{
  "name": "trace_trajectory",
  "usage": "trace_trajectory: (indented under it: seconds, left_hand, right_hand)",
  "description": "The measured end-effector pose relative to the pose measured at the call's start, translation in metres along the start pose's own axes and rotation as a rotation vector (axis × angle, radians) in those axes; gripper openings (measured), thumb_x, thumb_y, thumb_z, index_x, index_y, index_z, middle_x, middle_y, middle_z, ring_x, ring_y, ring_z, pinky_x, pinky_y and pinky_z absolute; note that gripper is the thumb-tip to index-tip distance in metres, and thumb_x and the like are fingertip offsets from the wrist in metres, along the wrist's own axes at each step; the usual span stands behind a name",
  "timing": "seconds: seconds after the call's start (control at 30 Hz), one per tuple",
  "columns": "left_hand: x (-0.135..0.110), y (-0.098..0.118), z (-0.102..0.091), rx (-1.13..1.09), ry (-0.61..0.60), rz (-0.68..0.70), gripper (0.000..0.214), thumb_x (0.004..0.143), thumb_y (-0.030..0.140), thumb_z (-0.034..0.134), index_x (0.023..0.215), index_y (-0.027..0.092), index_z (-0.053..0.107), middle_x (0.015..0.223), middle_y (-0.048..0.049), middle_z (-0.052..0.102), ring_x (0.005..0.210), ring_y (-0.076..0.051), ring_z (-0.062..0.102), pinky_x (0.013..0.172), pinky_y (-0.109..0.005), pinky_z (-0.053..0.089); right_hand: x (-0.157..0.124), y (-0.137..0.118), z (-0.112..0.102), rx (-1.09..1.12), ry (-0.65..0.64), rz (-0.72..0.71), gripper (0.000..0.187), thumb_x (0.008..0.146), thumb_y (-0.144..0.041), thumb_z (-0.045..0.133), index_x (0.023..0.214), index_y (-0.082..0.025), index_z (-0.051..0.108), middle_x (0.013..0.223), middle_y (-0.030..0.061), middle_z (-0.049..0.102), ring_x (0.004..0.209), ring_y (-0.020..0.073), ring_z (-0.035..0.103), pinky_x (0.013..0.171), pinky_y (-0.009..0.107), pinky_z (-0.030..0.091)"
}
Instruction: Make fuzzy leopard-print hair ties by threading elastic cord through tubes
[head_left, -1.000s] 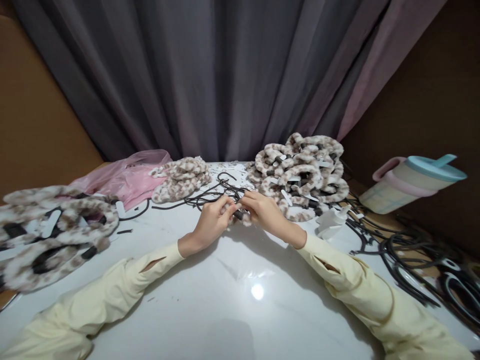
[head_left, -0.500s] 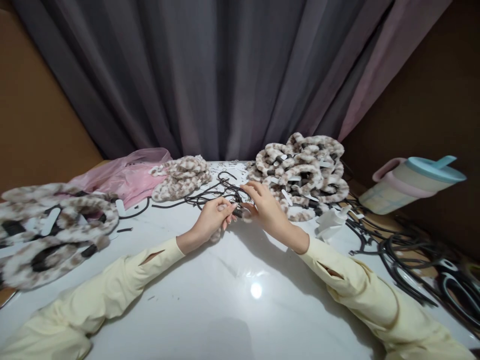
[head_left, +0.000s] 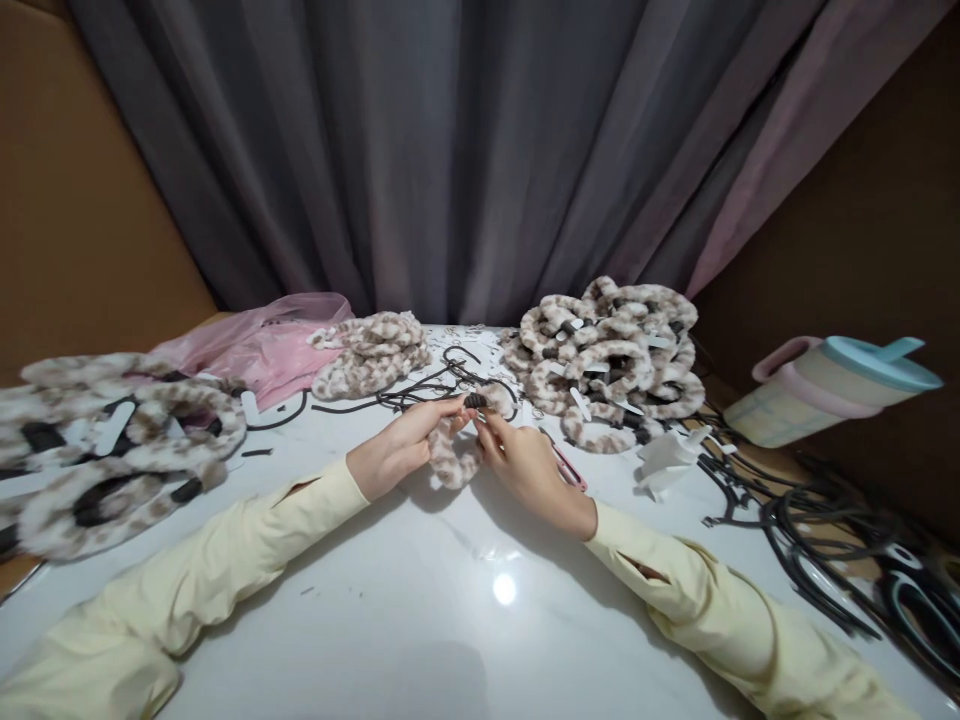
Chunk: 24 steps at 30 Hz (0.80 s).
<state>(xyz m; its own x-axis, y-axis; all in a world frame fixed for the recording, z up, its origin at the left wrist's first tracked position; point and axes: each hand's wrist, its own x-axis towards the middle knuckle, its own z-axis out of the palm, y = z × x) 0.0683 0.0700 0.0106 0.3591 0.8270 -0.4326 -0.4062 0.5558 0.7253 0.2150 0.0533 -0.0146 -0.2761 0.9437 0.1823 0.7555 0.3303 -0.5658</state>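
Between my two hands is a furry white-and-brown spotted loop (head_left: pixel 453 458) with a black wrapped section (head_left: pixel 475 400) at its top. My left hand (head_left: pixel 409 438) pinches the loop from the left, thumb and fingers by the black section. From the other side, the closed fingers of my right hand (head_left: pixel 531 472) grip it just below that section. Part of the loop is hidden behind the fingers. Thin black cords (head_left: pixel 420 388) lie tangled on the table behind my hands. A narrow pink-edged item (head_left: pixel 568 468) shows partly behind my right hand.
Furry loops with white tags are heaped at back right (head_left: pixel 622 350) and left (head_left: pixel 127 450). A smaller furry pile (head_left: pixel 375 355) lies beside a pink plastic bag (head_left: pixel 262 345). To the right are crumpled white tissue (head_left: pixel 670 462), a lidded cup (head_left: pixel 817 395), coiled black cords (head_left: pixel 802 520) and dark-handled scissors (head_left: pixel 919 610).
My right hand has come down from the cords, its raised fingers now closed on the furry loop. More of the loop hangs in view, and the pink-edged item has become visible.
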Motion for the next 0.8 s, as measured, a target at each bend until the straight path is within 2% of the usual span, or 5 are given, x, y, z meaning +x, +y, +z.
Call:
trace_trajectory:
  seconds: [0.2,0.33,0.47,0.63,0.8]
  left_hand:
    - [0.001,-0.005,-0.001,0.097,0.021,0.188,0.023,0.074,0.021,0.067,0.059,0.014,0.052,0.048,0.0042,0.048,0.036,-0.005,0.041,0.038,-0.016,0.036]
    - [0.004,-0.009,-0.004,0.137,0.002,0.284,0.027,0.071,0.024,0.071,0.058,0.014,0.049,0.045,0.0064,0.042,0.035,-0.004,0.037,0.036,-0.015,0.031]
    - [0.005,-0.009,-0.003,0.155,-0.037,0.273,0.026,0.069,0.024,0.071,0.059,0.014,0.05,0.043,0.0073,0.039,0.034,-0.004,0.035,0.037,-0.017,0.033]
    - [0.002,-0.006,0.001,0.19,-0.012,0.277,0.026,0.068,0.017,0.07,0.055,0.014,0.047,0.045,0.0061,0.04,0.037,-0.002,0.032,0.038,-0.015,0.028]
    - [0.0,-0.007,0.001,0.229,0.009,0.329,0.027,0.069,0.018,0.068,0.054,0.014,0.047,0.047,0.0052,0.041,0.038,-0.002,0.03,0.038,-0.015,0.024]
  right_hand:
    - [0.008,0.0,0.007,0.418,-0.075,-0.024,0.031,0.091,-0.035,0.037,0.089,-0.014,0.06,0.043,-0.0032,0.052,0.043,0.0117,0.05,0.048,0.021,0.039]
    - [0.009,0.001,0.01,0.558,-0.011,0.013,0.03,0.085,-0.042,0.046,0.081,-0.014,0.056,0.047,-0.0026,0.053,0.039,0.0086,0.042,0.042,0.02,0.032]
    - [0.011,0.003,0.012,0.726,0.009,0.043,0.027,0.078,-0.039,0.051,0.065,-0.016,0.055,0.048,-0.0018,0.053,0.039,0.0068,0.037,0.04,0.02,0.028]
    - [0.015,0.009,0.018,0.744,0.091,0.071,0.03,0.075,-0.032,0.048,0.049,-0.017,0.051,0.038,-0.004,0.04,0.038,0.0077,0.035,0.04,0.021,0.026]
    - [0.019,0.012,0.023,0.697,0.17,0.077,0.027,0.071,-0.027,0.05,0.046,-0.018,0.05,0.039,-0.0029,0.043,0.042,0.0093,0.038,0.044,0.022,0.028]
